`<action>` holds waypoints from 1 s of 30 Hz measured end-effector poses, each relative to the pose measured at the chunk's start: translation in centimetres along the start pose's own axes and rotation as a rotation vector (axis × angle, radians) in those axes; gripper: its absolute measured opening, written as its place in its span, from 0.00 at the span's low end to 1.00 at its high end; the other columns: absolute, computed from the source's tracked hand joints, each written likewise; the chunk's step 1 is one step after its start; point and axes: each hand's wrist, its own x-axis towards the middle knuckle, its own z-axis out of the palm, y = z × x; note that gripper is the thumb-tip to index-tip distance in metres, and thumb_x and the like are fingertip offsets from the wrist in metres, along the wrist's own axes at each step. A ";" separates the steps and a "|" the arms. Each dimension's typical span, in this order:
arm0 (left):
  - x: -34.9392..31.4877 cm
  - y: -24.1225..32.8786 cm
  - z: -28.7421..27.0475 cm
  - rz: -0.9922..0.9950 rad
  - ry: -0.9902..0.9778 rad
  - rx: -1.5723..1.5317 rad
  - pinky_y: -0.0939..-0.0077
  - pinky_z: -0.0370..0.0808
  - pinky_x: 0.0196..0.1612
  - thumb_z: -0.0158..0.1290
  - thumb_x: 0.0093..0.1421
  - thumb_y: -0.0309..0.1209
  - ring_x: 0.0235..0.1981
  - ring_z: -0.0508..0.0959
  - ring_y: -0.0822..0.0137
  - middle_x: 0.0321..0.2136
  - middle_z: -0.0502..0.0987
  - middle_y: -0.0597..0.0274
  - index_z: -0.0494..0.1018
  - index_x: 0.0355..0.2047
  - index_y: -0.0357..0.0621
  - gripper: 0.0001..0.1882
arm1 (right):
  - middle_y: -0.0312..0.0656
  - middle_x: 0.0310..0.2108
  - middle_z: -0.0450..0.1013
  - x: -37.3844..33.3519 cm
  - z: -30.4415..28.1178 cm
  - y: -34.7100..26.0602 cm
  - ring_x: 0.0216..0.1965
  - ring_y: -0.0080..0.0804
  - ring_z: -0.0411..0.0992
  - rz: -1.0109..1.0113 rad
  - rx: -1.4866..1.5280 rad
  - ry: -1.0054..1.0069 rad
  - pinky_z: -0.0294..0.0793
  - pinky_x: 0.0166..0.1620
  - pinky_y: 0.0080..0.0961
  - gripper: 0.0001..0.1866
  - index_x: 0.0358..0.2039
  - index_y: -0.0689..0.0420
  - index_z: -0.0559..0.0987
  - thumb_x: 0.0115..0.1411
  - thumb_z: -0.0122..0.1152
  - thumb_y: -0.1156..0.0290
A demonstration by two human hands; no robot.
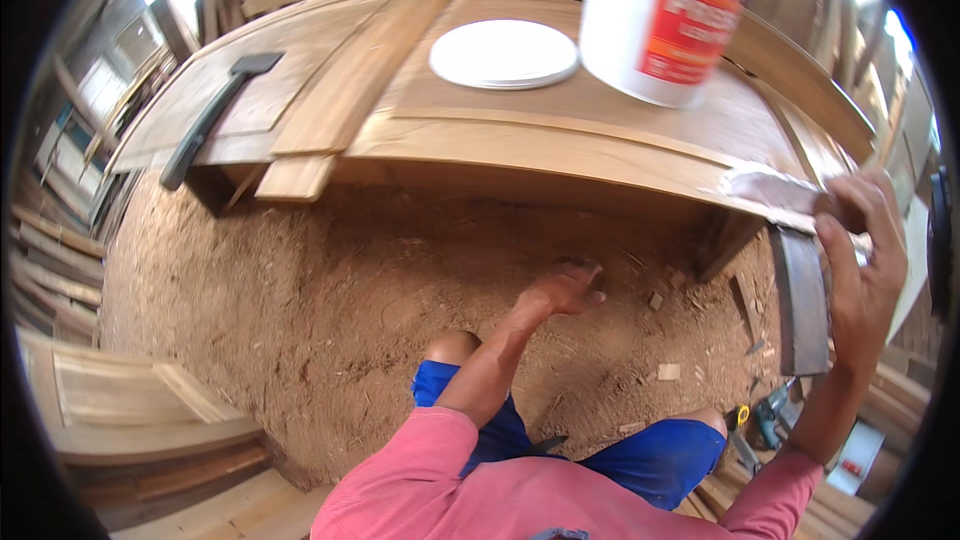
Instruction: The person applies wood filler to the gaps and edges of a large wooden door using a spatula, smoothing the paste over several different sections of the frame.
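Note:
At the right end of the wooden panel [560,145], my right hand [865,270] is closed, its thumb and fingers pinching a flat piece smeared with white paste [770,187]. The kind of this piece is hard to make out. Just below it, beside my wrist, a dark grey flat bar [802,305] hangs down from the panel's edge. My left hand [568,288] hovers over the sawdust-covered ground in front of the panel, fingers loosely apart and nothing visible in them. A white bucket [620,30] with a red label stands on the panel, beside a round white lid [503,53].
A dark-handled tool with a flat head [215,115] lies on the panel's left side, near a loose wooden board [365,70]. Framed wood pieces [140,395] are stacked at lower left. A teal power tool [770,420] and a yellow item [742,415] lie at lower right.

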 end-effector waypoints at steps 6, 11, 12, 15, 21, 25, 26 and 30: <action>-4.4 -2.4 -4.1 -0.026 0.091 -0.154 0.55 0.65 0.64 0.55 0.61 0.50 0.63 0.67 0.45 0.59 0.71 0.43 0.63 0.65 0.44 0.36 | 0.44 0.37 0.76 -2.2 6.1 -6.1 0.42 0.35 0.73 -0.066 -0.055 0.070 0.70 0.50 0.33 0.10 0.38 0.61 0.78 0.55 0.64 0.81; -7.3 -4.9 -6.6 0.017 0.108 -0.103 0.55 0.66 0.62 0.56 0.61 0.48 0.60 0.70 0.44 0.58 0.72 0.41 0.65 0.63 0.42 0.35 | 0.42 0.36 0.79 0.4 15.6 -11.9 0.36 0.37 0.75 -0.269 -0.033 0.146 0.69 0.45 0.33 0.15 0.40 0.57 0.81 0.50 0.69 0.80; -7.5 -5.2 -6.6 0.033 0.117 -0.110 0.55 0.66 0.62 0.56 0.61 0.48 0.60 0.70 0.44 0.58 0.72 0.41 0.65 0.63 0.42 0.35 | 0.42 0.35 0.79 1.2 16.7 -12.7 0.34 0.37 0.75 -0.293 0.003 0.139 0.68 0.44 0.33 0.15 0.40 0.57 0.82 0.50 0.70 0.80; -9.2 -5.9 -7.0 0.039 0.246 -0.075 0.52 0.69 0.60 0.55 0.62 0.48 0.58 0.71 0.41 0.56 0.72 0.39 0.65 0.63 0.44 0.33 | 0.41 0.33 0.78 3.0 19.7 -14.5 0.33 0.37 0.74 -0.373 0.038 0.131 0.67 0.41 0.33 0.15 0.41 0.57 0.83 0.50 0.70 0.79; -11.3 -7.4 -8.5 0.019 0.293 -0.170 0.52 0.70 0.59 0.56 0.61 0.48 0.56 0.73 0.41 0.55 0.73 0.39 0.65 0.63 0.43 0.35 | 0.44 0.33 0.79 5.0 22.6 -16.8 0.34 0.41 0.74 -0.474 -0.051 0.074 0.71 0.41 0.34 0.15 0.41 0.60 0.82 0.50 0.69 0.82; -11.2 -7.7 -8.2 0.049 0.350 -0.186 0.51 0.70 0.58 0.57 0.61 0.48 0.55 0.73 0.39 0.54 0.73 0.38 0.65 0.62 0.42 0.34 | 0.45 0.33 0.79 5.4 22.9 -16.3 0.34 0.41 0.75 -0.448 -0.053 0.098 0.74 0.39 0.33 0.14 0.39 0.62 0.82 0.50 0.70 0.82; -11.3 -7.7 -8.2 0.050 0.364 -0.188 0.51 0.70 0.57 0.57 0.61 0.47 0.55 0.73 0.38 0.53 0.74 0.38 0.66 0.62 0.42 0.34 | 0.45 0.34 0.79 5.0 22.9 -16.3 0.34 0.40 0.75 -0.439 -0.001 0.119 0.74 0.39 0.32 0.14 0.40 0.62 0.82 0.50 0.70 0.82; -11.3 -7.6 -8.6 0.049 0.329 -0.195 0.50 0.70 0.57 0.57 0.61 0.47 0.54 0.73 0.38 0.53 0.73 0.37 0.65 0.61 0.41 0.34 | 0.45 0.34 0.79 4.9 24.1 -16.6 0.35 0.37 0.77 -0.450 0.007 0.081 0.75 0.40 0.31 0.14 0.41 0.61 0.83 0.52 0.70 0.82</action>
